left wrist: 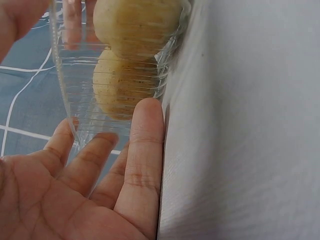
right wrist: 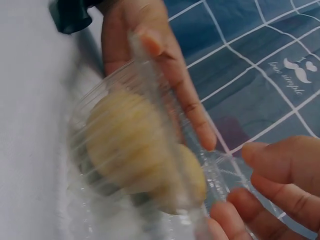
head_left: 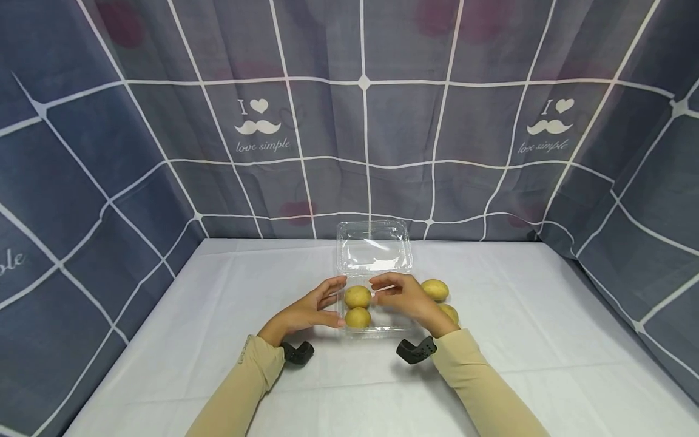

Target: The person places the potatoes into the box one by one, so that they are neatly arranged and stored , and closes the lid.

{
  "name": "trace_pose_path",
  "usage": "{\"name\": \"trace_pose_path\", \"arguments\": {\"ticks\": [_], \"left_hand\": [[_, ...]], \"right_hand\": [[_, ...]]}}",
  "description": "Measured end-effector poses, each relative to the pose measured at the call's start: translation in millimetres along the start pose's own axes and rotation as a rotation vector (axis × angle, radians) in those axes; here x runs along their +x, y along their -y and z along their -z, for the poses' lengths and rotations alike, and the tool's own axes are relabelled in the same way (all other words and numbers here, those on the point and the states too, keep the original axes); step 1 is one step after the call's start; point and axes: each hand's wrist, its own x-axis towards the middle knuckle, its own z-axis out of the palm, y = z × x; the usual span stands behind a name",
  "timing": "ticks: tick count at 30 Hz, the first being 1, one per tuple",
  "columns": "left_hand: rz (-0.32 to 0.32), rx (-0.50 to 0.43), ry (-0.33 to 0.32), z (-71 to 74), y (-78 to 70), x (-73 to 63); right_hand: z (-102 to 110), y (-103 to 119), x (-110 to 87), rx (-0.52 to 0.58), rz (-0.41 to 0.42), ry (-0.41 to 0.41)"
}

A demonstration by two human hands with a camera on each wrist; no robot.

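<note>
Two yellow potatoes (head_left: 357,297) sit one behind the other in the left part of a clear plastic container (head_left: 377,331). Its lid (head_left: 374,246) is folded back, away from the person. My left hand (head_left: 306,309) lies along the container's left side; in the left wrist view its extended fingers (left wrist: 145,145) touch the clear wall. Over the container's right half hovers my right hand (head_left: 406,296), fingers loosely bent near the rear potato. Nothing shows between the fingertips (right wrist: 252,152) in the right wrist view, where the container is blurred.
Two more potatoes (head_left: 435,289) lie on the white tablecloth (head_left: 262,267) just right of the container, one partly hidden by the right wrist. A grey checked curtain (head_left: 404,121) hangs behind and at both sides. Each wrist wears a black camera mount (head_left: 416,351).
</note>
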Motion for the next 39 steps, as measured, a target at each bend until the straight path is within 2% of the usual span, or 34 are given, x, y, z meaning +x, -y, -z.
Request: {"name": "trace_pose_path", "arguments": {"ticks": [7,16,28,39], "left_hand": [[0.004,-0.004,-0.003,-0.2,-1.5,-1.1],[0.003,0.013,-0.002,0.2,-1.1,-2.1],[0.0,0.012,0.003,0.4,1.0,-1.4],[-0.007,0.02,0.003,-1.4,-1.5,-2.6]], "right_hand": [[13.6,3.6,-8.7,0.151,-0.066,0.05],[25.2,2.1,-18.0,0.285,-0.032,0.038],[38.2,-3.0,-27.4,0.228,-0.001,0.058],[56.7,-1.3,-39.4,0.198,-0.005,0.024]]}}
